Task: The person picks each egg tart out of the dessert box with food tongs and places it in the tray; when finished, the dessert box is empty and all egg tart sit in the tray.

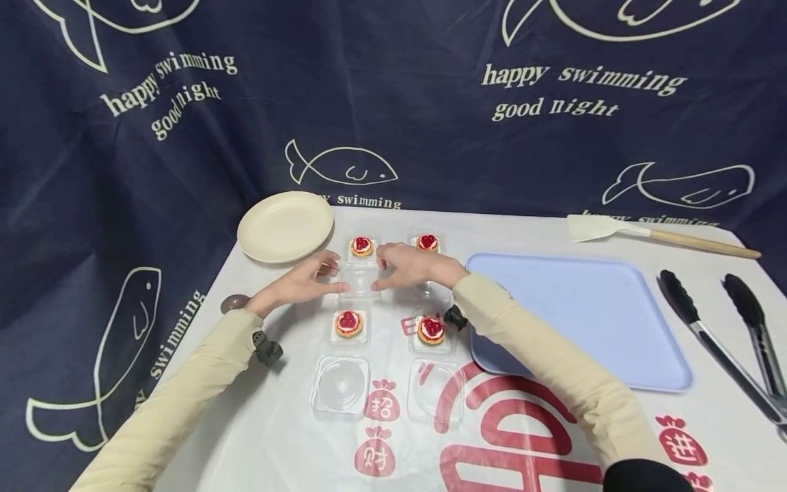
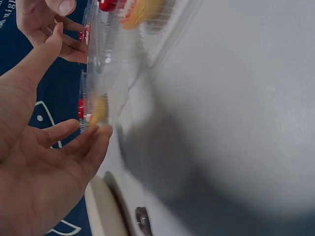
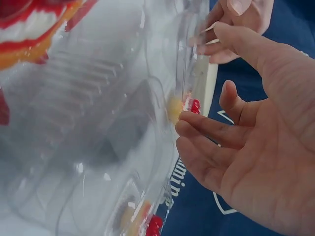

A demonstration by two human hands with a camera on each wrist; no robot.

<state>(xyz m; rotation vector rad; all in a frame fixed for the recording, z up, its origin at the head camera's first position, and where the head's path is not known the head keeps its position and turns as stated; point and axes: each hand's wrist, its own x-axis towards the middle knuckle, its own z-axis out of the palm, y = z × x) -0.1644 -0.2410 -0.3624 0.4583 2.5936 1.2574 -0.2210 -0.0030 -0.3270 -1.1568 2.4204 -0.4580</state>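
Observation:
A clear plastic clamshell box stands open on the table in the head view. Its bottom half holds a red-topped tart [image 1: 363, 247], and its clear lid [image 1: 359, 279] lies on the near side. My left hand [image 1: 302, 280] is at the lid's left edge, thumb stretched toward it. From the right, my right hand [image 1: 407, 265] reaches over the same box, its thumb near the lid's right edge. Both wrist views show the left hand [image 2: 54, 157] and right hand [image 3: 246, 132] with fingers loosely bent and spread apart from the thumbs, nothing pinched between them.
Other open clear boxes hold tarts [image 1: 349, 324] [image 1: 430, 331], their lids [image 1: 341, 386] [image 1: 436, 391] toward me. A cream plate [image 1: 285, 227] stands back left. Rightward are a blue tray [image 1: 565, 307], a spatula [image 1: 652, 232] and tongs [image 1: 728, 348]. A dark rounded object [image 1: 234, 303] lies behind my left wrist.

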